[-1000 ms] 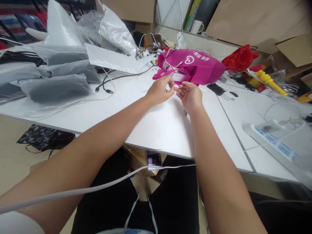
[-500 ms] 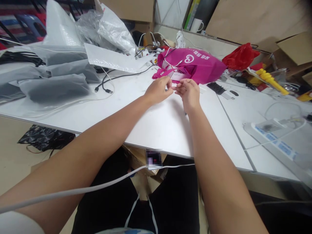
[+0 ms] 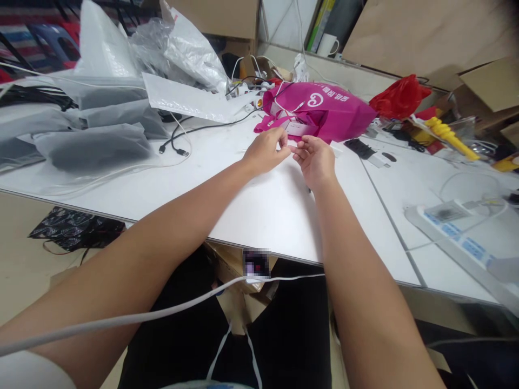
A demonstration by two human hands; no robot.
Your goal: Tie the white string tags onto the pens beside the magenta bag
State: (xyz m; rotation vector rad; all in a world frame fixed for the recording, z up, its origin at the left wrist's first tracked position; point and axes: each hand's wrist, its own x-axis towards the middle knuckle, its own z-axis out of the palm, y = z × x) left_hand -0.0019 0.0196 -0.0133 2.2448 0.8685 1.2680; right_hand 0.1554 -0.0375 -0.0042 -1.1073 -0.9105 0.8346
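Observation:
Over the white table (image 3: 267, 210), my two hands meet at their fingertips, in front of a magenta cloth bag (image 3: 340, 111). My left hand (image 3: 265, 151) is closed in a pinch, thumb against forefinger. What it pinches, if anything, is too small to make out. My right hand (image 3: 318, 162) faces it with fingers loosely curled and a little apart, one fingertip touching or almost touching the left thumb. Nothing shows in its palm. Just behind the hands, a white card or box (image 3: 300, 128) rests against the bag.
Grey plastic packages (image 3: 93, 148) pile up at left beside a black cable (image 3: 180, 151). A red plastic bag (image 3: 399, 97) and a yellow tool-like object (image 3: 452, 138) lie at back right. At right is a white power strip (image 3: 458, 232). A white cord (image 3: 162, 313) crosses low in front.
My right hand's fingers have loosened and spread slightly, and its palm has turned more into view. My left hand keeps its pinch, shifted slightly to the right.

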